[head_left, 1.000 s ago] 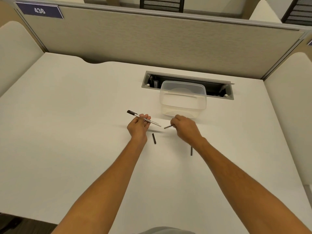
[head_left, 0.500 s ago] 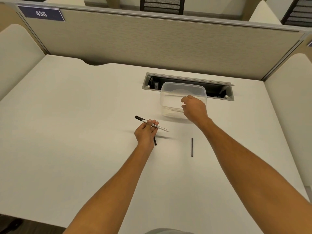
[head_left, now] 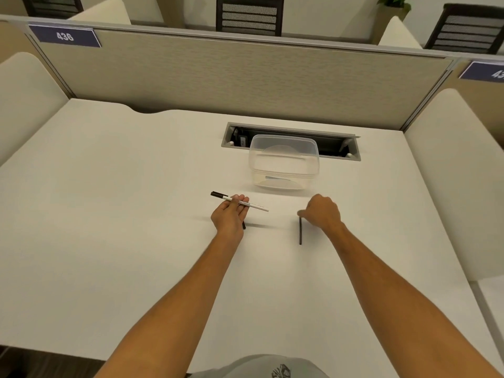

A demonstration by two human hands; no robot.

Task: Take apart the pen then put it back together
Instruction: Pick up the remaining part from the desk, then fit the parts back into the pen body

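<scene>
My left hand (head_left: 230,216) holds a white pen barrel (head_left: 253,205) with a black end, lying across its fingers and pointing right. A short black piece (head_left: 244,225) lies on the desk, mostly hidden under that hand. My right hand (head_left: 323,212) is down on the desk with its fingers curled at the top end of a thin black rod (head_left: 300,231), which lies lengthwise on the white desk (head_left: 136,241). I cannot tell whether the fingers pinch the rod.
A clear plastic container (head_left: 283,162) stands just beyond both hands. Behind it a grey cable slot (head_left: 351,148) is cut into the desk. A beige partition wall (head_left: 245,77) closes the back, with padded dividers (head_left: 441,159) at the sides.
My right hand went from near the pen up to the container, then came back down to the top of the black rod. The small piece it held is gone. The left hand stayed.
</scene>
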